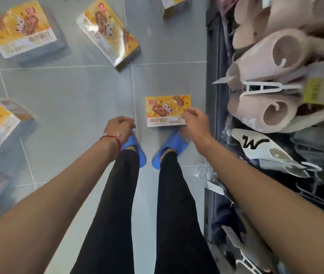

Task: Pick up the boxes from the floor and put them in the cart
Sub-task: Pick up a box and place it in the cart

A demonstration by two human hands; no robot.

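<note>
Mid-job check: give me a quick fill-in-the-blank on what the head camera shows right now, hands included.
1. The right hand pinches a corner of a yellow ____.
2. The left hand, with a red bracelet at its wrist, holds ____.
3. The slippers on the person's feet are ____.
4. The pale pink shoes hang on the person's ____ side.

Missing words: box; nothing; blue; right.

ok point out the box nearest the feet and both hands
box nearest the feet [165,107]: head view, printed top
right hand [195,120]: head view, its back
left hand [120,126]: head view, its back
</note>
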